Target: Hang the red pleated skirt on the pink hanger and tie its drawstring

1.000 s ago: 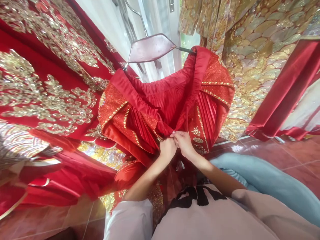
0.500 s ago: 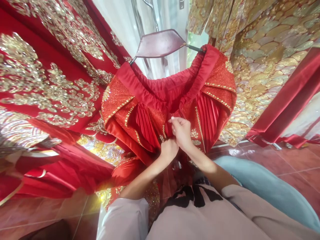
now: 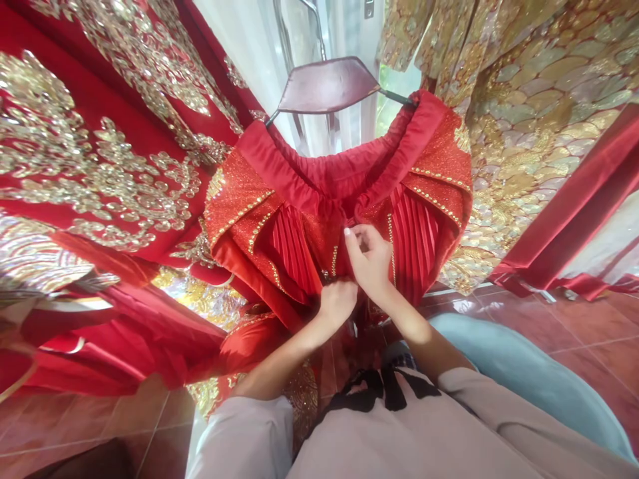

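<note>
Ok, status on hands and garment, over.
Pleated red garment on hanger. Left hand fisted, right hand pinched, both at its front. No obstruction visible.

The garment is hung on the hanger at the centre, with the curtain placed behind them. The garment is flanked by the left gown on one side and the right gown on the other (its edges are set in front of both). The floor is seen below, at left and right, and the seat is placed at lower right, nearer than the right gown
</note>
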